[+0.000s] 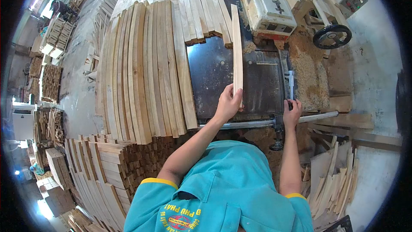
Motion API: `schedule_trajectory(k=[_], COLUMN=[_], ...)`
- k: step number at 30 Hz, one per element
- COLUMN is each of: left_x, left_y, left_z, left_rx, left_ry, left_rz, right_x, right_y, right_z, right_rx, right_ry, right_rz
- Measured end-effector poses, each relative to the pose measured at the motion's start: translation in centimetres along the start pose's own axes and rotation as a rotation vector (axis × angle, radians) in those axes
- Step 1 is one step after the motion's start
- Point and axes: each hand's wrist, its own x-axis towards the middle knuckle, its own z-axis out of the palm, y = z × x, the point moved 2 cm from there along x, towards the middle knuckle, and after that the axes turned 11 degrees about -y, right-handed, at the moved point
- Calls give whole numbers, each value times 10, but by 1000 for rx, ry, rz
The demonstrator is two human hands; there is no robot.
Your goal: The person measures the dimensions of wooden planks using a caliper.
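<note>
My left hand is closed around the near end of a narrow wooden strip, which points away from me over the dark metal machine table. At the table's right side, my right hand has its fingers pinched on the lower end of a silver caliper. The caliper is beside the metal fence and apart from the strip. Several shorter wooden pieces lie on the table beyond my left hand.
Long wooden boards lie side by side to the left, above a stack of timber. A white machine housing and black handwheel stand at the far right. A metal bar crosses before me. Sawdust covers the right side.
</note>
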Motion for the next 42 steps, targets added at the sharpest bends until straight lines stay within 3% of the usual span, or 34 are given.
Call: schedule_trajectory(k=[5,12,14,16,20,25,28,31,34,42], left_x=[-21,-52,-56,-58,-68,-85,-93,-103,-117,-185], left_y=[-8,-7,-17,-18,-25,-32,-50,-77,-84,-123], left_z=[9,24,20,18,7,11,8,9,15,86], left_rx=[-177,-4,-56,-136,-218,84,231,202,365,355], left_ry=[-94,5,-56,-73,-103,82,176,180,245,313], left_rz=[82,218,176,262,198,263,288,202,272,269], right_x=[-2,0,0,2,2,3,4,4,1,-5], right_y=[2,2,0,-1,-7,-12,-15,-16,-13,-1], right_z=[3,1,0,-1,-5,-9,-8,-10,-9,-13], right_rx=[9,-35,-53,-52,-1,-5,2,-10,-30,8], right_ry=[9,5,14,-32,-52,46,41,15,54,-1], right_rz=[13,15,0,44,90,-45,-10,9,-13,35])
